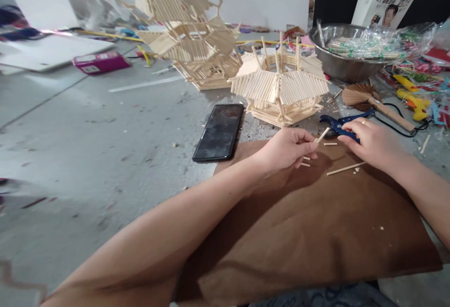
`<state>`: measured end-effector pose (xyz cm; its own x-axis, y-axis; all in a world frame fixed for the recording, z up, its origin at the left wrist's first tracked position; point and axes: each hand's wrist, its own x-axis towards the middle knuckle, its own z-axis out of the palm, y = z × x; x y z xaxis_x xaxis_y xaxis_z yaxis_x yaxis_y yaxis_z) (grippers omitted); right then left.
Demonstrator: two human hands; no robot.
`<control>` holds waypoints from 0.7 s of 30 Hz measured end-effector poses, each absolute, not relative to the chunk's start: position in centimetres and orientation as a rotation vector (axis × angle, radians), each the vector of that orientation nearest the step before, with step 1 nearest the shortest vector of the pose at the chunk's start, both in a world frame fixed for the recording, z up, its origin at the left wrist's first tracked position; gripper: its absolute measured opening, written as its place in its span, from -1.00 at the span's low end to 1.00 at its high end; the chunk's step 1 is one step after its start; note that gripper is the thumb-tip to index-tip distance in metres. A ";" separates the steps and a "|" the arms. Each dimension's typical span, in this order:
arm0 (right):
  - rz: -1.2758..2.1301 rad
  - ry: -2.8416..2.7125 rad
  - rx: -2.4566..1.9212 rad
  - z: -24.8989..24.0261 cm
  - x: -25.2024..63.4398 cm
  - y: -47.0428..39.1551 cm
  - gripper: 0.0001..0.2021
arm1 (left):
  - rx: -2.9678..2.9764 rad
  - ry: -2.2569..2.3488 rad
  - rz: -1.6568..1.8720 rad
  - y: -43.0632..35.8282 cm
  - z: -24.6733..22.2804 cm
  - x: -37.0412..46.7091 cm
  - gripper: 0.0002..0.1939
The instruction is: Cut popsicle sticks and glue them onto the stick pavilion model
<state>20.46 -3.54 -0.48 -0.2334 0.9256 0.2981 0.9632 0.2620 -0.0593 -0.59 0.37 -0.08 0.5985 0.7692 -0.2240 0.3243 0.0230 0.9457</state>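
Observation:
My left hand pinches a short, pale wooden stick between thumb and fingers, its end pointing up and to the right. Close by, my right hand, with a ring on one finger, has its fingers closed on a pair of blue-handled pliers; their jaws are hard to make out. A longer stick and several short cut pieces lie on the brown sheet beneath my hands. Just beyond stands a small six-sided stick model with a slatted roof and upright posts.
A taller tiered stick model stands behind. Left of my hands lies a black phone. A metal bowl holds plastic-wrapped sticks. At the right are a brown brush and a yellow glue gun. A purple box lies far left.

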 end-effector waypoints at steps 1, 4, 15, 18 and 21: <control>-0.289 -2.301 -1.834 -0.5 20.8 -3.4 -0.67 | 1.561 0.962 0.474 0.4 -0.2 -0.6 -0.83; -0.471 -2.384 -2.037 -0.7 21.5 -3.1 -0.56 | 1.567 0.973 0.570 0.5 -0.5 -0.7 -0.83; -0.297 -2.685 -1.984 -1.5 23.2 -1.6 -0.59 | 1.685 1.027 0.659 1.2 -1.0 -0.9 -0.81; -0.327 -2.637 -1.980 -1.5 23.0 -1.4 -0.62 | 1.688 1.012 0.682 1.2 -1.0 -1.0 -0.82; -0.417 -2.553 -2.040 -1.3 22.8 -1.6 -0.62 | 1.689 1.019 0.720 1.2 -1.0 -1.0 -0.83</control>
<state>22.76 -1.57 -1.27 -0.2259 0.9734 0.0382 0.9350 0.2057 0.2889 -1.02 1.19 -0.98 0.4692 0.8831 -0.0042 0.2911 -0.1502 0.9448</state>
